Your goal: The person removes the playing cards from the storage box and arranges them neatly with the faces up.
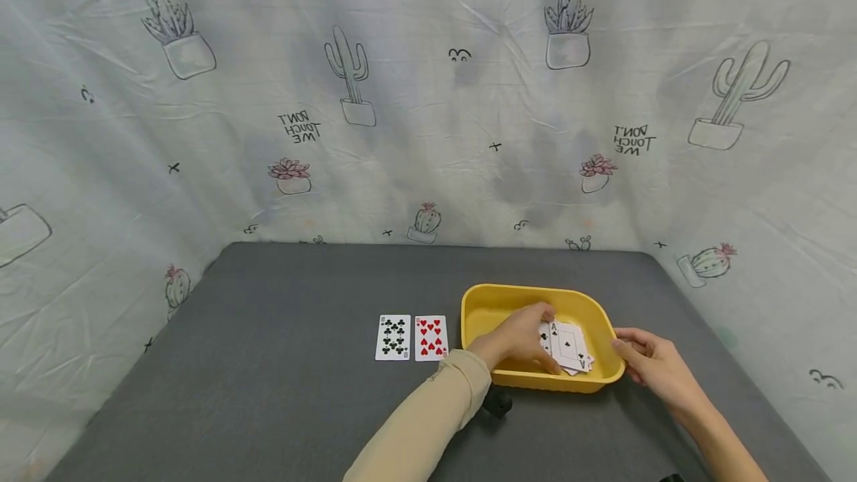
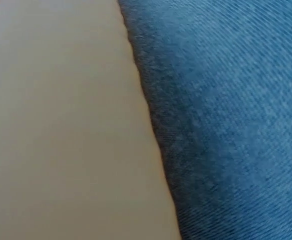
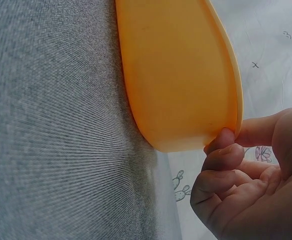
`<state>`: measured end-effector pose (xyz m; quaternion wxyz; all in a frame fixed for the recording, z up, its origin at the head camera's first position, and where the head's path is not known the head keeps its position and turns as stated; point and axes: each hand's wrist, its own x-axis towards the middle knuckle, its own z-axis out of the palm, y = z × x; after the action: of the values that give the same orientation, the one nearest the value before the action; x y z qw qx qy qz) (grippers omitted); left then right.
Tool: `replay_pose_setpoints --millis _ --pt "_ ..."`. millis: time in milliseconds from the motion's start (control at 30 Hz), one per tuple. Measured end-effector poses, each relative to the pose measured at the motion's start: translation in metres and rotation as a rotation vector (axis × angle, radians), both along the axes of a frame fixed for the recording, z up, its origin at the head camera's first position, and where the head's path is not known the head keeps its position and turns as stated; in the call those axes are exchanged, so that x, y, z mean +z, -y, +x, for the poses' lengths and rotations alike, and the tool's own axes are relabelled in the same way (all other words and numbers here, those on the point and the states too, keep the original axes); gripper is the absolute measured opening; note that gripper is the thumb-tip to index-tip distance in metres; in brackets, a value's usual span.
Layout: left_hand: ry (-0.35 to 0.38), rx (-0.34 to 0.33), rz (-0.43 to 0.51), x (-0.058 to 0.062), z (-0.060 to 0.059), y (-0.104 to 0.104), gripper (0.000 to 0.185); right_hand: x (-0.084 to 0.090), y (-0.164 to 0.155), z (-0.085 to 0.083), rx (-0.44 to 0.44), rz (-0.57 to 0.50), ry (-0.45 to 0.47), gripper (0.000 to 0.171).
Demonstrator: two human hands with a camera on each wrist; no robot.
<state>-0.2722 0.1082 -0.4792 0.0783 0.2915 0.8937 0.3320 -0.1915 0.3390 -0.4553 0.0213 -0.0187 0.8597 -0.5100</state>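
Note:
A yellow plastic basket (image 1: 535, 381) stands on the grey table, with several playing cards inside, an ace of clubs (image 1: 567, 345) on top. My left hand (image 1: 518, 333) reaches into it, curved over the left side of the cards, thumb toward the near end and fingers toward the far end. I cannot tell whether it grips a card. At the basket's right end my right hand (image 1: 652, 363) pinches the rim between thumb and fingers. The right wrist view shows this right hand (image 3: 246, 180) on the basket's corner (image 3: 181, 90).
A clubs card (image 1: 393, 338) and a hearts card (image 1: 431, 338) lie face up side by side, left of the basket. A printed cloth (image 1: 415, 110) hangs behind the table (image 1: 268, 363). The left wrist view holds only a beige sleeve (image 2: 70, 130) and blue denim-like fabric (image 2: 236, 110).

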Motion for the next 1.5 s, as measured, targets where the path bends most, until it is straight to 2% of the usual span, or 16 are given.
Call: replay_pose_setpoints --millis 133,233,433,567,700,867,1000,1167,1333,1500 --pt "-0.01 -0.021 0.041 -0.003 -0.003 0.003 0.093 -0.001 0.0 0.001 -0.001 -0.009 0.002 0.048" --pt "0.026 -0.025 0.111 -0.003 -0.007 0.007 0.094 -0.001 0.001 0.001 -0.003 -0.015 0.003 0.048" --pt "0.149 -0.008 0.22 0.015 -0.001 0.018 0.093 0.0 0.002 0.003 -0.008 -0.017 0.005 0.049" --pt "0.205 -0.035 0.3 0.026 0.004 0.025 0.093 0.0 0.001 0.004 -0.011 -0.016 -0.003 0.047" --pt "0.214 -0.05 0.352 0.03 0.006 0.033 0.091 -0.001 0.0 0.002 -0.013 -0.014 -0.006 0.047" --pt "0.175 -0.058 0.383 0.04 0.013 0.051 0.09 -0.003 -0.002 -0.001 -0.006 -0.019 -0.003 0.048" --pt "0.108 -0.041 0.419 0.054 0.029 0.079 0.089 -0.005 -0.002 -0.003 0.006 -0.026 -0.009 0.047" --pt "-0.016 0.009 0.459 0.063 0.054 0.133 0.088 -0.003 0.004 -0.002 0.019 -0.026 -0.002 0.047" --pt "-0.092 0.099 0.482 0.062 0.075 0.188 0.087 0.002 0.005 0.0 -0.001 -0.019 -0.003 0.046" --pt "-0.114 0.208 0.468 0.049 0.091 0.243 0.087 0.0 0.002 -0.002 -0.001 -0.007 0.008 0.049"
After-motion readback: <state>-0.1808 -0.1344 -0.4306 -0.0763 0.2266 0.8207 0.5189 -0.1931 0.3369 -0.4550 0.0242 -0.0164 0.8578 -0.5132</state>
